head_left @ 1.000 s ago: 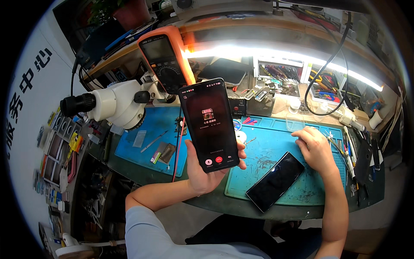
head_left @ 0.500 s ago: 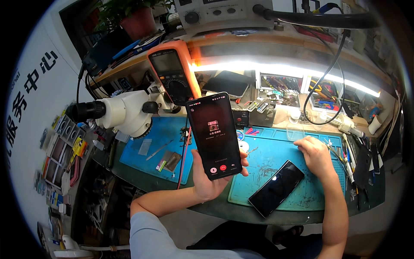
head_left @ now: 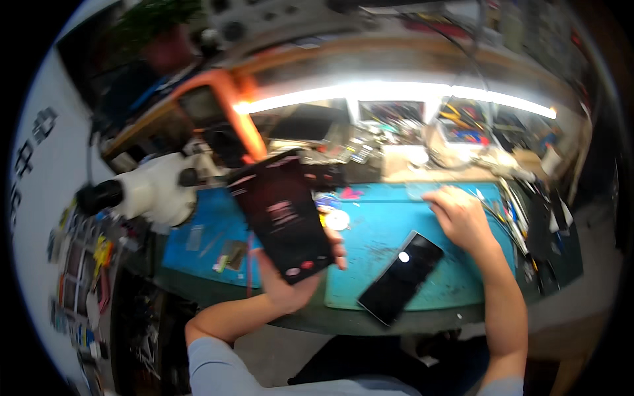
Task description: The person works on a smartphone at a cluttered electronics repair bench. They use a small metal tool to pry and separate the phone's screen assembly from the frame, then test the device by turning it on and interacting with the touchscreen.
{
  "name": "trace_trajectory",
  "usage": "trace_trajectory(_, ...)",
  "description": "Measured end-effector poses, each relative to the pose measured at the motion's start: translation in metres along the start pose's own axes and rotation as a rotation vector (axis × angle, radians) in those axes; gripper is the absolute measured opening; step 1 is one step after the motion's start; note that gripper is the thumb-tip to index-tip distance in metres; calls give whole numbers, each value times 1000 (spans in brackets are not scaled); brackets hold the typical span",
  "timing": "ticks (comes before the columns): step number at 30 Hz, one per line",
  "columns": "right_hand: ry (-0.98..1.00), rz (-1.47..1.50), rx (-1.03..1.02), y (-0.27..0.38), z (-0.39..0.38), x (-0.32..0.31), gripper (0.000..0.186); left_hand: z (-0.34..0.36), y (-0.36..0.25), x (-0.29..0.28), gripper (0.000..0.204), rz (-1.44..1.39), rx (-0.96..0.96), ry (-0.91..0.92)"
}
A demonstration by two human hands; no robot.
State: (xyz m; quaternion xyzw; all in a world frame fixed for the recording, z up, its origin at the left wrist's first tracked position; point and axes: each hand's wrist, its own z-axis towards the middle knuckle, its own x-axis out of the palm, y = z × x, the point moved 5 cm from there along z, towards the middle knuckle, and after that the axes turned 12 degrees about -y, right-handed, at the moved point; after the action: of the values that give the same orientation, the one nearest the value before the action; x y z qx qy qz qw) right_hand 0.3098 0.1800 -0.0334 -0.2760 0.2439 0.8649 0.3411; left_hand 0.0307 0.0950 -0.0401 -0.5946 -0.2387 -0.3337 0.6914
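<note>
My left hand (head_left: 294,294) holds a dark smartphone (head_left: 282,218) up above the bench, tilted to the left, its screen lit with a call page and a red button. Thumb and fingers wrap round the phone's lower sides. On the blue work mat (head_left: 350,264) lies a second black smartphone (head_left: 399,284), slanted, with a bright reflection on its glass. Beyond that phone's upper right corner is my right hand (head_left: 461,214), low over the mat with its fingers curled together. Whatever those fingers may hold is hidden. A clear shallow tray (head_left: 417,191) sits by the fingertips.
A white microscope (head_left: 155,188) and an orange multimeter (head_left: 231,119) stand at the left. Tweezers and hand tools (head_left: 518,218) crowd the right edge. A light strip (head_left: 396,90) runs under the shelf, above tool bins (head_left: 462,122). A white spool (head_left: 337,220) lies on the mat.
The whole view has shifted and blurred, with the bench sliding left. The held phone has tilted further left. My right hand stays at much the same place on the mat.
</note>
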Motion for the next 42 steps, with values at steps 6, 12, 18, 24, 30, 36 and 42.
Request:
trace_trajectory(6, -74, -77, 154, -26, 0, -23, 15, -29, -30, 37, 41, 872, 434, 204)
trace_trajectory(12, 27, -88, 117, -36, -1, -21, 17, -62, -21, 34, 60, 594, 898, 320)
trace_trajectory(18, 133, 209, 89, -17, -4, -3, 21, -64, -32, 37, 51, 605, 517, 604)
trace_trajectory(24, 176, 117, -29, -5, -9, 17, 22, -63, -17, 22, 49, 480, 739, 656)
trace_trajectory(30, 143, 15, -71, 1, -8, 14, 22, -58, -20, 27, 56, 477, 666, 707)
trace_trajectory(36, 125, -151, -197, 12, -14, 22, 24, -62, -24, 47, 35, 618, 710, 404)
trace_trajectory(42, -96, 22, 135, 22, -8, -59, 28, -50, -26, 46, 43, 666, 548, 356)
